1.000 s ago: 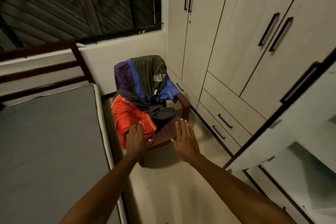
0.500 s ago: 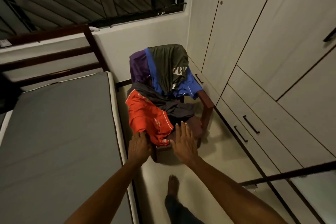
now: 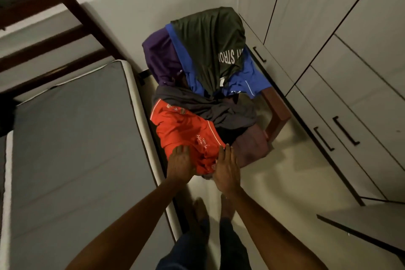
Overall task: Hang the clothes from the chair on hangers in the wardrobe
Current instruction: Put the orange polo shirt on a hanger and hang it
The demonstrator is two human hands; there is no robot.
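Observation:
A wooden chair (image 3: 276, 109) stands between the bed and the wardrobe, piled with clothes. An olive shirt (image 3: 210, 37) with white lettering drapes over its back, on top of a blue garment (image 3: 246, 81) and a purple one (image 3: 161, 57). A dark grey garment (image 3: 210, 109) lies across the seat, and a red shirt (image 3: 186, 131) hangs over the front left. My left hand (image 3: 180, 163) lies on the red shirt's lower edge with fingers straight. My right hand (image 3: 226, 169) reaches flat beside it at the shirt's hem.
A grey mattress (image 3: 76, 138) on a dark wooden bed frame (image 3: 72, 6) fills the left. Pale wardrobe doors (image 3: 328, 17) and drawers with black handles (image 3: 345, 130) line the right wall. An open wardrobe door's edge (image 3: 361, 226) juts in at lower right. My feet (image 3: 200, 208) stand on the pale floor.
I have stepped closer and looked further down. Both hands have moved forward onto the lower edge of the red shirt.

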